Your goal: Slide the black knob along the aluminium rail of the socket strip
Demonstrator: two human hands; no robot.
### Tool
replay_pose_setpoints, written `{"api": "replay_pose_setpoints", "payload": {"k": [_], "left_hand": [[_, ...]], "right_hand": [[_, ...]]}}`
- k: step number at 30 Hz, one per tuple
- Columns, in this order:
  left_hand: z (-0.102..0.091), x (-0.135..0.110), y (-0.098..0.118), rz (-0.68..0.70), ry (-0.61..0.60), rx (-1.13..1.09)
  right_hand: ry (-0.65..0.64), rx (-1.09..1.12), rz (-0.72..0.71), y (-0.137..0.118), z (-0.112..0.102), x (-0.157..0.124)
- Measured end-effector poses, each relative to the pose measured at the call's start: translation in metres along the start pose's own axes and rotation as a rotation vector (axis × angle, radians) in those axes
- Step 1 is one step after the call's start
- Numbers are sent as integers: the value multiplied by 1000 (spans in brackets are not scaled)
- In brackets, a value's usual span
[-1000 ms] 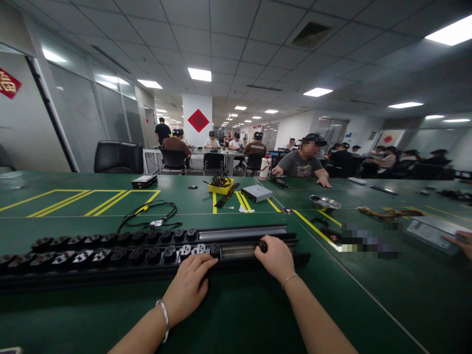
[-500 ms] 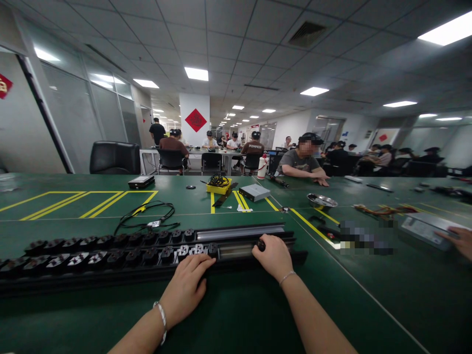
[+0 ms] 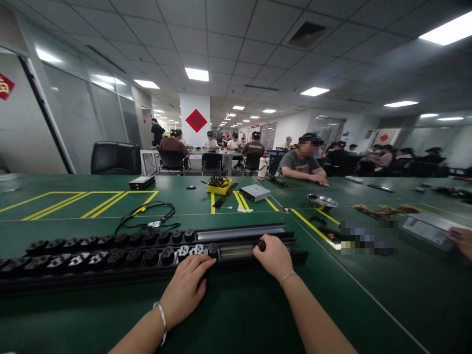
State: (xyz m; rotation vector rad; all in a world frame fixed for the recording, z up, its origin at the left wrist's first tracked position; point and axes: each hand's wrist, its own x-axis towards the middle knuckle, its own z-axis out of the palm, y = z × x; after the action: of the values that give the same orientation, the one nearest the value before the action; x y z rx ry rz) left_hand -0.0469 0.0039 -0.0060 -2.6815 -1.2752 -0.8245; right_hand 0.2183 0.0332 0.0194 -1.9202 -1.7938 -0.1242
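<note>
Two long black rails lie side by side in front of me, the near rail and the far rail. Rows of black socket modules sit in them, some with shiny metallic faces. My left hand lies with fingers stretched over the near rail's front edge, the fingertips by the rightmost modules. Farther right, my right hand curls its fingers round a small round black piece over the bare channel of that rail. The hand covers most of this piece.
A black cable lies behind the rails. Further back are a yellow box of wires, a grey metal box and a metal bowl. At the right, another person's hand touches a silver box. Someone sits opposite.
My hands and the rails stay almost in place. The other person's hand at the right edge has shifted slightly on the silver box.
</note>
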Motion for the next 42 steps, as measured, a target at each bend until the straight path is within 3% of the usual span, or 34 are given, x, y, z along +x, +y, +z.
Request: {"api": "replay_pose_setpoints", "payload": {"k": [15, 42], "left_hand": [[-2, 0, 3, -6, -3, -14], [-1, -1, 1, -6, 11, -20]], "right_hand": [[-61, 14, 14, 0, -6, 0], [-59, 41, 18, 4, -2, 2]]}}
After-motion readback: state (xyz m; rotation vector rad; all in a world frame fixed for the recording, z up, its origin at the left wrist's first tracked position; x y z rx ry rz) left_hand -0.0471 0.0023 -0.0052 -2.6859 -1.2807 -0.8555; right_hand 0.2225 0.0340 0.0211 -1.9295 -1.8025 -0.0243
